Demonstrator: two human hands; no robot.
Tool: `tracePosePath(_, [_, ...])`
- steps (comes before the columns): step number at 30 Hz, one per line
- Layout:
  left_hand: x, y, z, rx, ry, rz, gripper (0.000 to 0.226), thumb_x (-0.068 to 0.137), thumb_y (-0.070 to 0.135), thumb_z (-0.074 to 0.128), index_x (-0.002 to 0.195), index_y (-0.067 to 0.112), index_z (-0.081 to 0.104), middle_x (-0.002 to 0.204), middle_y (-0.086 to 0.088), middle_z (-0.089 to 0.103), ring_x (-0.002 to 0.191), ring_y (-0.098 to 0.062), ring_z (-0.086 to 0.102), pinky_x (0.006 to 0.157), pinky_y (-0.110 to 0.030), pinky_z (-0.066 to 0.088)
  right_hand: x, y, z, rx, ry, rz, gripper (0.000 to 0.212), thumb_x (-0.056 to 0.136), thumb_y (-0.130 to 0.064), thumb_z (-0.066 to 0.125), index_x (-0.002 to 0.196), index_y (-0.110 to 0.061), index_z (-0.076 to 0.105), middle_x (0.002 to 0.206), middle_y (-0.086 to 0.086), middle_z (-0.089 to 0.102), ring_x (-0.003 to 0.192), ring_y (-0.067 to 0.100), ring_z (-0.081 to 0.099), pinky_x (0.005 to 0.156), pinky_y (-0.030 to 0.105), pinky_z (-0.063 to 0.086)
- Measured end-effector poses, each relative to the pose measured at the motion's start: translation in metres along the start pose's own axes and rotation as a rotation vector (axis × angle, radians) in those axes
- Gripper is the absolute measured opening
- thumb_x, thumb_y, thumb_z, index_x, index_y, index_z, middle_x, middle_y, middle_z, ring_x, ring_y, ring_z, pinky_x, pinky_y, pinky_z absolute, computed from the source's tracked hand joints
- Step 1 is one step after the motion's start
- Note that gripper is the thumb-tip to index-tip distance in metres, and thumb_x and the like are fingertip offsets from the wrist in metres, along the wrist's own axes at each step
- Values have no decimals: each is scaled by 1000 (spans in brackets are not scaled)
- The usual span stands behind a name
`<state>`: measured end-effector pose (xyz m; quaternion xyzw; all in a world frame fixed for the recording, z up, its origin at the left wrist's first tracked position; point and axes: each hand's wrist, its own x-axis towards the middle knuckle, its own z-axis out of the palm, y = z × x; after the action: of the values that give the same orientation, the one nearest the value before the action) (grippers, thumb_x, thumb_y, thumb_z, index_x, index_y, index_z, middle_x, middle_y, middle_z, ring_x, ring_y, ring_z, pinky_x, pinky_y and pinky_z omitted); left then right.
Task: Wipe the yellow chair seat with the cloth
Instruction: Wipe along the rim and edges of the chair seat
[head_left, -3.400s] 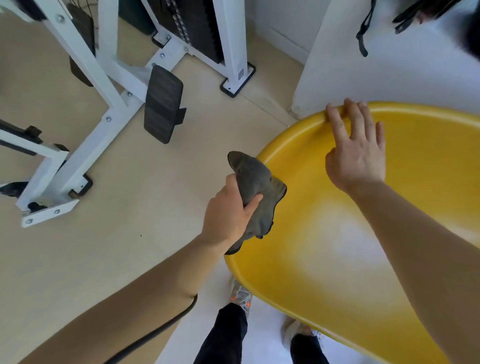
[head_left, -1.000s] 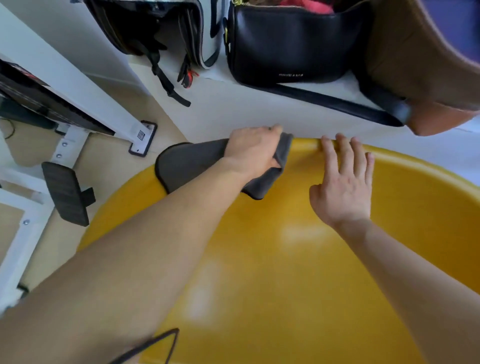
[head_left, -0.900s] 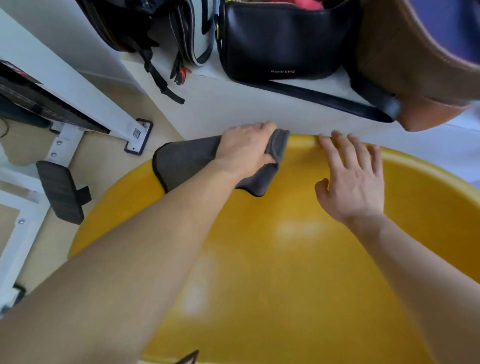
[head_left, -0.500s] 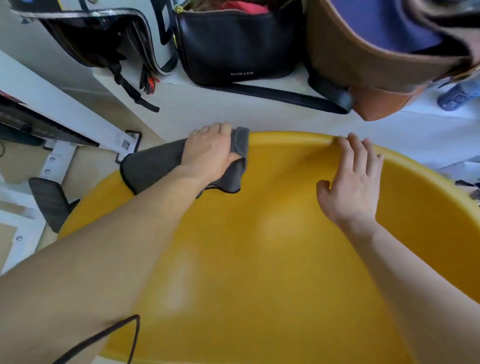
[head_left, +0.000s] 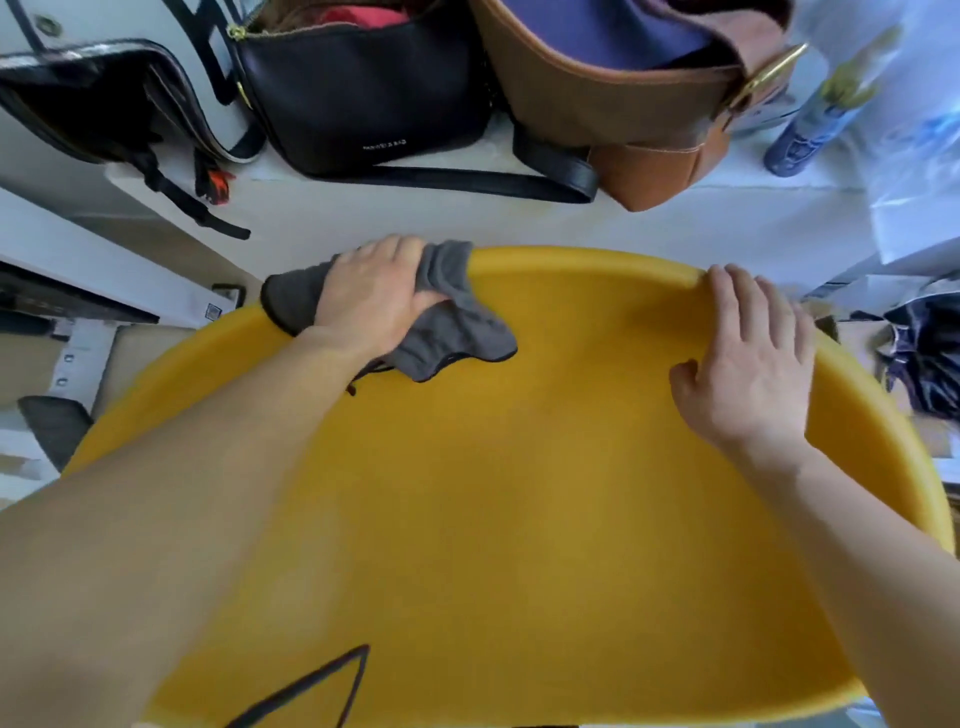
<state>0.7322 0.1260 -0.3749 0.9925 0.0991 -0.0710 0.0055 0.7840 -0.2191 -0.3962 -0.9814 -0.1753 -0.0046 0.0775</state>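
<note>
The yellow chair seat (head_left: 519, 493) fills the lower middle of the head view, its curved rim running along the top. A grey cloth (head_left: 447, 327) lies bunched on the seat's far left rim. My left hand (head_left: 374, 301) presses down on it and grips it, part of the cloth sticking out to the left of the hand. My right hand (head_left: 748, 358) lies flat on the far right part of the seat, its fingers apart and their tips over the rim.
Beyond the rim a white surface holds a black shoulder bag (head_left: 363, 93), a brown leather bag (head_left: 639, 93) and a black-and-white bag (head_left: 104, 104). A blue spray can (head_left: 815, 119) stands at the far right. White gym-machine frame parts (head_left: 78, 260) sit on the left.
The view has shifted over the seat. My left hand has dragged the cloth along the far rim and bunched it up. My right hand has slid right along the rim, farther from the left.
</note>
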Motion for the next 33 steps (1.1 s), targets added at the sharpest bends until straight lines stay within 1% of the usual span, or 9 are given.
tracePosePath(3, [10, 24, 3, 12, -5, -3, 46, 95, 46, 56, 123, 10, 50, 121, -13, 58, 114, -36, 54, 93, -46, 40, 3, -9, 5, 19, 5, 47, 89, 73, -28, 55, 154, -7, 26, 156, 18, 35, 146, 39, 27, 121, 54, 15])
tracePosePath(11, [53, 197, 13, 31, 133, 377, 35, 93, 36, 58, 118, 13, 54, 114, -8, 61, 108, -32, 58, 86, -42, 41, -4, 7, 0, -15, -46, -1, 92, 74, -24, 61, 157, -8, 23, 162, 17, 28, 151, 36, 21, 124, 52, 14])
tracePosePath(14, [48, 175, 12, 2, 155, 428, 42, 93, 43, 51, 126, 17, 54, 115, -5, 62, 108, -29, 58, 88, -40, 41, -27, 25, -6, -47, -30, 85, 91, 77, -22, 62, 157, -8, 21, 162, 22, 25, 150, 40, 19, 124, 52, 12])
tracePosePath(19, [40, 105, 19, 148, 194, 309, 56, 91, 55, 44, 128, 13, 53, 112, -10, 64, 104, -34, 61, 88, -45, 45, -71, 53, -6, -143, -60, 60, 97, 78, -21, 66, 159, -5, 15, 166, 18, 16, 153, 39, 12, 124, 47, 1])
tracePosePath(22, [47, 142, 12, 125, 145, 296, 61, 91, 59, 32, 113, 7, 57, 104, -13, 64, 99, -37, 61, 84, -48, 45, -67, 56, -7, -88, -44, 77, 94, 79, -23, 63, 159, -5, 17, 166, 17, 17, 153, 36, 13, 124, 50, 10])
tracePosePath(25, [52, 213, 8, 134, 127, 436, 50, 98, 53, 43, 112, 6, 55, 107, -13, 62, 102, -36, 58, 85, -44, 42, -71, 55, -7, -18, -19, 132, 90, 80, -19, 58, 159, -4, 17, 167, 16, 16, 155, 33, 13, 125, 49, 11])
tracePosePath(28, [44, 274, 12, 134, 146, 600, 50, 97, 52, 45, 112, 5, 56, 105, -14, 62, 97, -35, 58, 83, -43, 42, -98, 67, -11, 20, 14, 367, 89, 76, -14, 56, 158, -4, 20, 164, 21, 22, 150, 40, 21, 122, 55, 17])
tracePosePath(30, [38, 289, 13, 106, 153, 692, 55, 97, 55, 37, 119, 7, 55, 110, -12, 61, 101, -33, 58, 87, -43, 42, -125, 80, -14, 32, -4, 485, 94, 74, -13, 62, 158, -7, 19, 161, 24, 24, 144, 46, 28, 116, 60, 25])
tracePosePath(33, [45, 271, 8, 26, 108, 732, 61, 99, 58, 25, 135, 16, 50, 124, -6, 61, 113, -29, 56, 95, -42, 41, -151, 97, -15, 80, -53, 451, 103, 71, -15, 67, 159, -9, 14, 163, 20, 22, 142, 43, 30, 113, 57, 32])
